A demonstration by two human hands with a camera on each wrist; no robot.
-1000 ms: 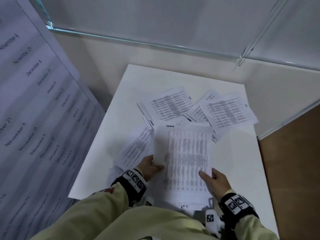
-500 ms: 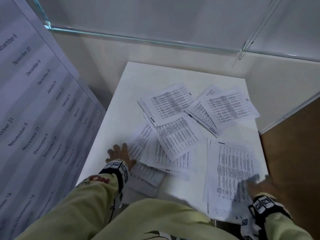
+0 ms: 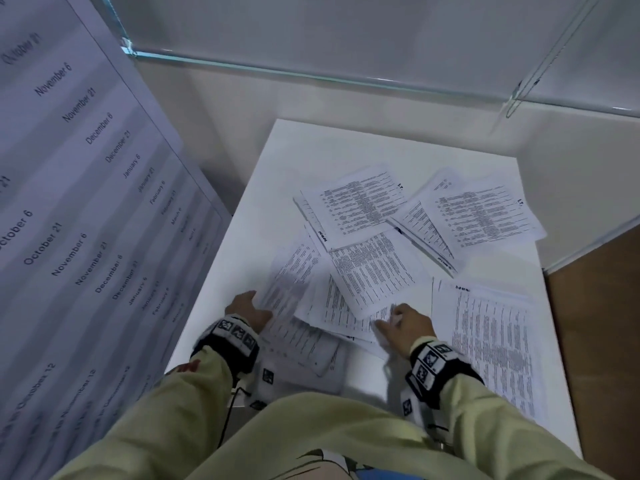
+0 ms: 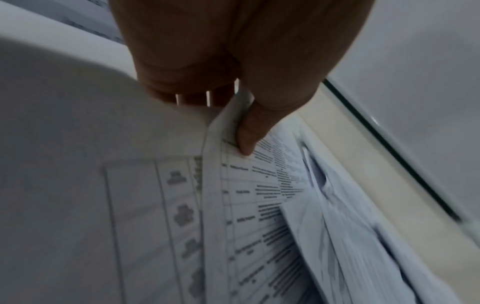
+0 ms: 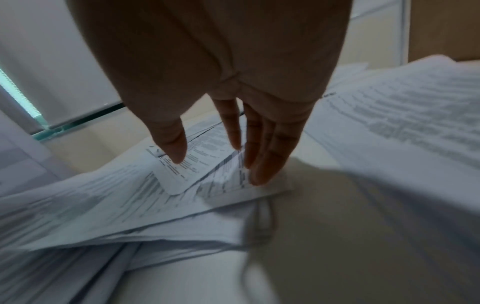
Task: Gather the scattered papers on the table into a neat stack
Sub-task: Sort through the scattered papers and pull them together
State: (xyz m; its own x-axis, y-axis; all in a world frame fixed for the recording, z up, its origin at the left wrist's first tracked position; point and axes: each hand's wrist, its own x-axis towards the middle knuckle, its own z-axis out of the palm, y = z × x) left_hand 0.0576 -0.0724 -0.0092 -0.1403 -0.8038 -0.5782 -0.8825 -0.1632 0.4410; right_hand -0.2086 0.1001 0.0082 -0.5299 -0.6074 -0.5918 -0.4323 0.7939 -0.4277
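Printed papers lie scattered on a white table (image 3: 311,147). Two overlapping groups sit at the far side, one on the left (image 3: 360,206) and one on the right (image 3: 485,216), with a loose pile (image 3: 374,271) in the middle. A separate sheet (image 3: 491,341) lies at the near right. My left hand (image 3: 247,308) pinches the left edge of a sheet (image 3: 294,282), thumb (image 4: 245,144) on top and the other fingers beneath. My right hand (image 3: 405,320) reaches onto the middle pile's near edge with straight fingers (image 5: 259,170) touching the paper.
A large board printed with dates (image 3: 86,202) leans along the left side of the table. Glass panels (image 3: 311,74) stand behind the table. The table's right edge borders brown floor (image 3: 595,306). The near-right sheet lies close to that edge.
The sheet both hands held a second ago now lies at the near right. My right hand has moved left to the middle pile; my left hand now pinches a left sheet's edge.
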